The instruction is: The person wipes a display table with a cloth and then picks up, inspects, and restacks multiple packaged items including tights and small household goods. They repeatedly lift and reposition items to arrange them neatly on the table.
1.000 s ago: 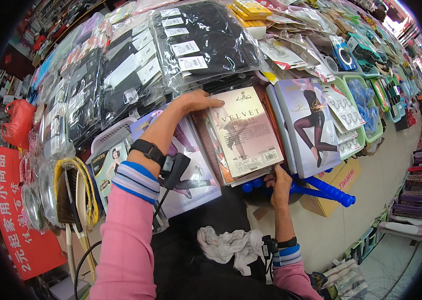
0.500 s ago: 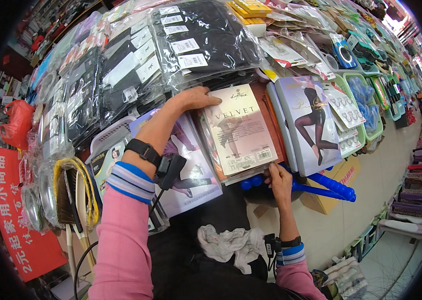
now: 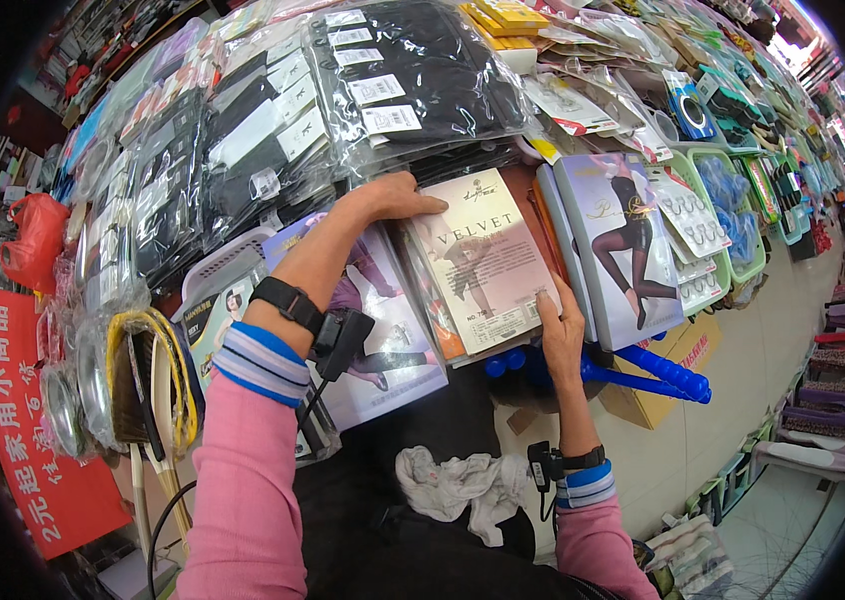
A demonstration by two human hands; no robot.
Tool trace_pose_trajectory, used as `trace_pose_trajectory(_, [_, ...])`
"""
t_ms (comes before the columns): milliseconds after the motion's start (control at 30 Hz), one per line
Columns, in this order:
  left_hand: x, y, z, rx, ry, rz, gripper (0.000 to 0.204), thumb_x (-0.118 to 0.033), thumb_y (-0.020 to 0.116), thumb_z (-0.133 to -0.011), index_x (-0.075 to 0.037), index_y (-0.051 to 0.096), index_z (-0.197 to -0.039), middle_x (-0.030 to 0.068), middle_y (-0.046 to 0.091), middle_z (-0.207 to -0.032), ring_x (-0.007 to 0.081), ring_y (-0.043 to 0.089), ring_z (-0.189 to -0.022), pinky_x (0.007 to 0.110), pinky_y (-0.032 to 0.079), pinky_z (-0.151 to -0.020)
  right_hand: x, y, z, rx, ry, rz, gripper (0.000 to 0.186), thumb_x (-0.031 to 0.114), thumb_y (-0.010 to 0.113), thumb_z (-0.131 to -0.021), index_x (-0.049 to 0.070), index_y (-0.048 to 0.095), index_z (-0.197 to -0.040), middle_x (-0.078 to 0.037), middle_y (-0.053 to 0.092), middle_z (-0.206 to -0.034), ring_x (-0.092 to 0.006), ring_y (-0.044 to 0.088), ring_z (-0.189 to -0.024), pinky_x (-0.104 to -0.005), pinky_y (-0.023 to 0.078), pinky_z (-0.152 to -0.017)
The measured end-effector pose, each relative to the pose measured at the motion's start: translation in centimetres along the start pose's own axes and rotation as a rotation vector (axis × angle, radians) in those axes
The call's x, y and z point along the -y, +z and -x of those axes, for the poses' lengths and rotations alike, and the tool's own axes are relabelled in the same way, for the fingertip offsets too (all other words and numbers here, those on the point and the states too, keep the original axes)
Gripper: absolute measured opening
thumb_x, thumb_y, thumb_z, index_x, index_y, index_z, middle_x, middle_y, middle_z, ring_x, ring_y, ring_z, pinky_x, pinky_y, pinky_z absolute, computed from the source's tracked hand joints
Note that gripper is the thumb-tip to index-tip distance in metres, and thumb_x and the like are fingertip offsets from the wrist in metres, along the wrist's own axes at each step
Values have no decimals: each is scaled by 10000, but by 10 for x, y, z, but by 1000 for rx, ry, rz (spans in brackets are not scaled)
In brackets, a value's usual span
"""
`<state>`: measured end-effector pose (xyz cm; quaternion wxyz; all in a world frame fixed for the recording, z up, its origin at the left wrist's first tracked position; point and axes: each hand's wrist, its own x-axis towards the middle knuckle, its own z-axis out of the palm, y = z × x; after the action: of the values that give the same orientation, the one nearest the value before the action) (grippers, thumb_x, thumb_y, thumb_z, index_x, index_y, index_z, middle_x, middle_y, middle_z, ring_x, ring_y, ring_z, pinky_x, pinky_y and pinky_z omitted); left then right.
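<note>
At the centre of the desk lies one flat beige hosiery packet point(image 3: 483, 262) — the topmost of a small stack — held between two hands. The left hand point(image 3: 395, 197) rests palm-down on the packet's upper left corner, fingers extended and pressing flat rather than curled; the right hand point(image 3: 563, 335) meets its lower right edge, fingers bent against the border, though whether they grip beneath it cannot be told. The packet is rectangular, its long axis running from upper left, away from the person, to lower right, toward the desk's front edge; its printed face points upward. To its left lies one purple hosiery packet point(image 3: 383, 330), partly beneath the left forearm; to its right, one grey hosiery packet point(image 3: 615, 245) showing a pair of dark-stockinged legs. Above the three, bundles of black garments in clear bags point(image 3: 413, 80) are piled, too many to count. Each wrist carries one dark band and one blue-and-white striped cuff — two of each in all. Just below the right hand, one blue plastic rod point(image 3: 665, 370) projects over a cardboard box point(image 3: 653, 405). One crumpled white cloth point(image 3: 458, 485) lies near the person's lap.
</note>
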<state>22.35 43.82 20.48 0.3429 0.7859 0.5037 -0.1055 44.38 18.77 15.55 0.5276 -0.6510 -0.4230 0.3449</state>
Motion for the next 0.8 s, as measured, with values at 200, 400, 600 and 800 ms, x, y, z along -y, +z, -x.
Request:
trace_pose_trajectory(200, [-2,4,3,-40,-32,20,838,-651,603,-733,116,658,-1067,294,627,-1144,370,626,-1058,384,476,-908,0,8,0,-63,-4,-63,422,140,528,-949,-99,499,-1294,-186,608,-1195,-228,569,-1093,-315,421,-966])
trace_pose_trajectory(400, [-4,6,2,-96,-49,1,843,-678,562,-770,120,668,-1019,312,630,-1112,395,635,-1027,421,480,-903,2,19,13,-58,-35,-23,409,122,517,-951,-90,498,-1300,-194,608,-1210,-235,573,-1102,-322,426,-966])
trace_pose_trajectory(600, [-5,13,-1,-199,10,-56,826,-661,495,-824,115,651,-1059,311,638,-1083,419,631,-1016,435,481,-900,-11,9,5,57,-81,119,473,183,570,-924,-77,494,-1312,-240,545,-1307,-274,519,-1221,-342,366,-1044])
trace_pose_trajectory(800, [0,12,-7,-134,46,6,811,-635,495,-849,95,598,-1187,312,617,-1146,402,606,-1082,406,455,-938,-22,2,-26,160,118,-49,495,184,566,-930,-53,476,-1356,-184,557,-1301,-226,521,-1197,-302,384,-1021])
